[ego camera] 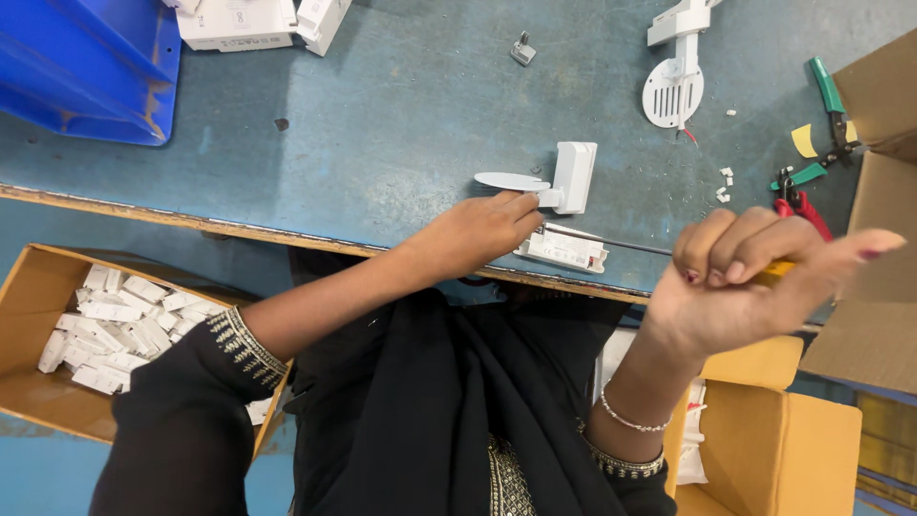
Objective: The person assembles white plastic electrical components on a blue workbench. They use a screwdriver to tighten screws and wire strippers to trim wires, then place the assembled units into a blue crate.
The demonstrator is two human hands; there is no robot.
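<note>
Holding a white plastic bracket steady with the left hand, fingers pinched narrow on its short stub near the flat oval tab at 9 o'clock of it. Right hand is fisted around a yellow-handled screwdriver; the thin dark shaft runs toward 9 o'clock, tip hidden behind the left fingers, just over a white rectangular driver module at the near edge of the surface.

Progress, as a judgement: looks mid-fastening on this one unit. Bracket and module sit together but I can't tell whether they're joined. Carton at 8 o'clock is loaded with small white blocks, so plenty of stock on hand.

Materials:
- Bracket, module: smooth matte white moulded plastic, boxy with rounded corners.
- Surface: worn blue-grey sheet, scuffed, wood edge strip.
- Round slotted white grille part at 1 o'clock, red lead hanging off it.
- Green-handled pliers and red-handled cutters at 2 o'clock, small white offcuts beside them.
- Blue plastic bin at 10 o'clock, glossy.
</note>
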